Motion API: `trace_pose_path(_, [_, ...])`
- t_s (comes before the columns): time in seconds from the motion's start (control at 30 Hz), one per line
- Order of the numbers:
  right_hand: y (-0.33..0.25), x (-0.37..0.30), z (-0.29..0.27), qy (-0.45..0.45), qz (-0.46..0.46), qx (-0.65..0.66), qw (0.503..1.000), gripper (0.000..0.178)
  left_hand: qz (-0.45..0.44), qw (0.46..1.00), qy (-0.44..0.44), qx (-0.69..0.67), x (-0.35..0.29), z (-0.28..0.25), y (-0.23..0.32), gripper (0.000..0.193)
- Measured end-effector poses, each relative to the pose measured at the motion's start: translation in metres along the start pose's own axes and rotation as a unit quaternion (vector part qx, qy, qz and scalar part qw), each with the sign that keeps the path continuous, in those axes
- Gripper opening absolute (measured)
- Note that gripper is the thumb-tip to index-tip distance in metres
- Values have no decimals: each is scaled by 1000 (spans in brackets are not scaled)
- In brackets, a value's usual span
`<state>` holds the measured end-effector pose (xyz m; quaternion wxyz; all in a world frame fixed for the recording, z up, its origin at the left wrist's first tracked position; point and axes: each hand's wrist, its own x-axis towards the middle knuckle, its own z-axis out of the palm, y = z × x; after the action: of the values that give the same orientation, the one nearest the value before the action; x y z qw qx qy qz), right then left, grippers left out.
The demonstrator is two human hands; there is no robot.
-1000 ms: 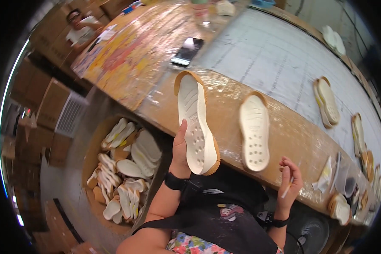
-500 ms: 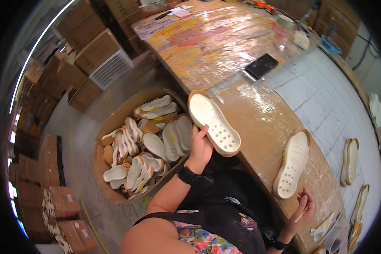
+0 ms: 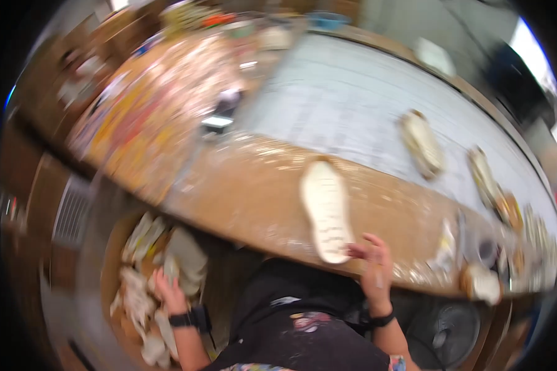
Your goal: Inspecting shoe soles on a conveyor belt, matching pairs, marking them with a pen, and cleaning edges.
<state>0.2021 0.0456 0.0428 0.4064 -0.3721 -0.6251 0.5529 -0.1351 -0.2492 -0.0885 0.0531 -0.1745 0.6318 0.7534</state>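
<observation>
White shoe sole (image 3: 325, 210) lies flat at the near edge of our brown workbench (image 3: 241, 191). Right hand (image 3: 372, 267) open, fingertips touching its near end. Left hand (image 3: 169, 294) down in the box (image 3: 114, 247) of soles; grip blurred, can't tell.

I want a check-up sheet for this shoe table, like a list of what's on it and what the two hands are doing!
Surface: brown worktable with pale smears; grey gridded mat behind.
Job's things: white shoe sole flat at the near edge; box of soles on the floor.
Clutter: more soles along the right side; dark flat object, too blurred to name.
Hands: left hand down in the box among the soles; right hand at the sole's near end, grip unclear.
Cables: nothing seen.
Surroundings: colourful sheets on the far left; picture blurred.
</observation>
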Motion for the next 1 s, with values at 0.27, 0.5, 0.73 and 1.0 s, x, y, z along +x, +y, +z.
trace_pose_path(0.27, [8,-3,-33,148,-93,-247,953,15,127,901,-391,136,-113,159,8,24])
trace_pose_path(0.5, [35,17,-165,403,-59,-496,767,13,247,742,-582,222,-185,203,10,14])
trace_pose_path(0.73, [49,8,-187,335,104,-588,728,15,183,757,-574,251,-191,205,-4,13])
trace_pose_path(1.0, [-19,-8,-114,332,-62,-337,879,13,309,671,-658,146,-270,221,28,12])
